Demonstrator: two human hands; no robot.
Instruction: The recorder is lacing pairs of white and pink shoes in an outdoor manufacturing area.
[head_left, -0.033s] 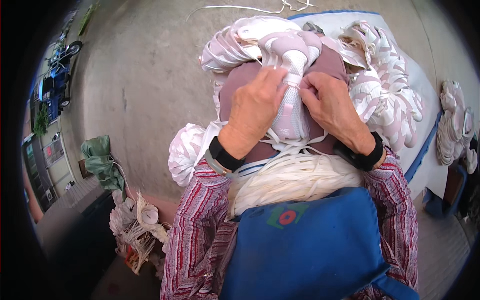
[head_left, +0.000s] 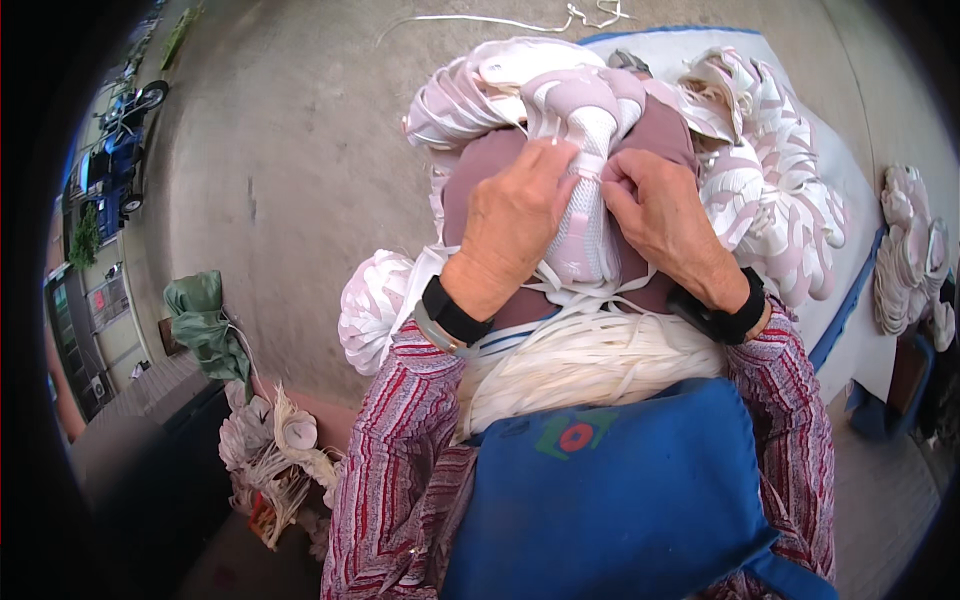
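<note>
A pink-and-white mesh shoe upper (head_left: 578, 258) lies lengthwise over my lap, between my two hands. A thin white shoelace (head_left: 590, 178) crosses its middle. My left hand (head_left: 508, 215) is closed in a pinch at the left side of the upper, apparently on one end of the lace. On the right side, my right hand (head_left: 668, 210) pinches the lace with curled fingers; its fingertips are partly hidden. A thick bundle of loose off-white laces (head_left: 590, 365) rests across my lap, just nearer than the upper.
Stacked uppers (head_left: 460, 105) lie beyond my left hand, and a bunch of uppers (head_left: 375, 300) hangs at the left. More uppers (head_left: 780, 190) cover a white sheet (head_left: 850, 250) at right. A blue apron (head_left: 610, 490) covers my front. Green cloth (head_left: 205, 320) stands far left.
</note>
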